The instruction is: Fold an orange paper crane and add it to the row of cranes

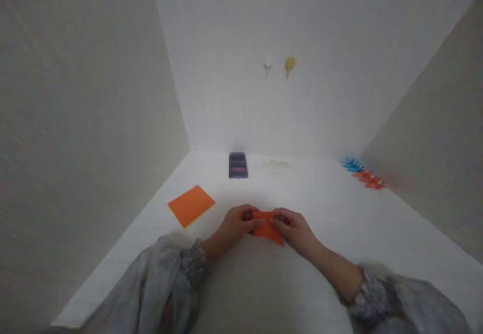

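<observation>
Orange paper (267,228), partly folded into a pointed shape, sits at the lower middle of the frame, held between both hands just above the white table (332,208).

Going from the left: grey-white walls close in the left side of the frame. Below them, at lower left, a loose grey sleeve (166,278) with a gathered cuff covers the left forearm. Just above and right of the cuff, a flat stack of orange sheets (191,205) lies on the table, near the left hand but apart from it.

The left hand (234,224) comes next, with a ring on one finger; its fingers are curled and pinch the left edge of the folded piece. Further up the frame, near the back wall, a small dark box (238,165) stands on the table. The right hand (292,227) grips the right side of the folded piece, fingertips bent down onto it, so that the lower point of the fold sticks out beneath the hand.

On the back wall, upper middle, hang a white and a yellow small shape (290,65); the blur hides what they are. Far right, along the table's edge by the wall, a row of small folded figures (363,172) lies, blue ones behind and orange ones in front.
</observation>
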### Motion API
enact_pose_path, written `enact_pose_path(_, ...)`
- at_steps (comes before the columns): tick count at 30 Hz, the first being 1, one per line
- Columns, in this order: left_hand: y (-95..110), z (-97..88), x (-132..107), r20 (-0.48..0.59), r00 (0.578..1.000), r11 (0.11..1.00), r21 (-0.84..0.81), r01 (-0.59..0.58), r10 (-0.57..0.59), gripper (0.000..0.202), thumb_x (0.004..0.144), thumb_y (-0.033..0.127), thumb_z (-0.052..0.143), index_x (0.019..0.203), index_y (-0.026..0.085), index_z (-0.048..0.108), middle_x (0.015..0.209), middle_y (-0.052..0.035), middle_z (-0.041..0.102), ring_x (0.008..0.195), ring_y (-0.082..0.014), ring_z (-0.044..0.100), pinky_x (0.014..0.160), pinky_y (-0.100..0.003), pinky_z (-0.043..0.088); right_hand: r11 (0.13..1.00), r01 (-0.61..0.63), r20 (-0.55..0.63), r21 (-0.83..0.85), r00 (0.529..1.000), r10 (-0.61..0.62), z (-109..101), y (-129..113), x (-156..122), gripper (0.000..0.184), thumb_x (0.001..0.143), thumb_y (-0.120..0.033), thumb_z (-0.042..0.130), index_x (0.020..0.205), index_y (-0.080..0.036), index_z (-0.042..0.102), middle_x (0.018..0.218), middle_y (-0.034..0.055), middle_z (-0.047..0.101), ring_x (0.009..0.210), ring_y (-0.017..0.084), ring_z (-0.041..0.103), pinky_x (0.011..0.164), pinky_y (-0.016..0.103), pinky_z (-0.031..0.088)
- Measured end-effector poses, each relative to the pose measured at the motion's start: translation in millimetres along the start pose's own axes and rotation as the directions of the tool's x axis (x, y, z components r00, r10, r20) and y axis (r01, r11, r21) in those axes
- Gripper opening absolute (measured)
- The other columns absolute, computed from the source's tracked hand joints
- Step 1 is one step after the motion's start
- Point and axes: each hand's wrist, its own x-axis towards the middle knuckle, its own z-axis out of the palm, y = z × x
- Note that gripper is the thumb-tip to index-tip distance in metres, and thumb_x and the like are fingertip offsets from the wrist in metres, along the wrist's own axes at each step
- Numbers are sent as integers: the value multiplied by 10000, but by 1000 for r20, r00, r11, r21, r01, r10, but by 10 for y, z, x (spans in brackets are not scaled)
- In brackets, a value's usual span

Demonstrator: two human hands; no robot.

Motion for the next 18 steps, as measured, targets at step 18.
enact_pose_path(18, 112, 12, -46, -151, 989, 995, 100, 15, 0, 244, 632, 340, 642, 681, 111, 573, 621, -22, 620, 559, -121, 581, 579, -261, 474, 997, 21, 24, -73, 1000, -20, 47, -56, -25, 154, 738, -320, 535, 745, -167, 540, 574, -35, 489, 508, 91, 436, 477, 217, 330)
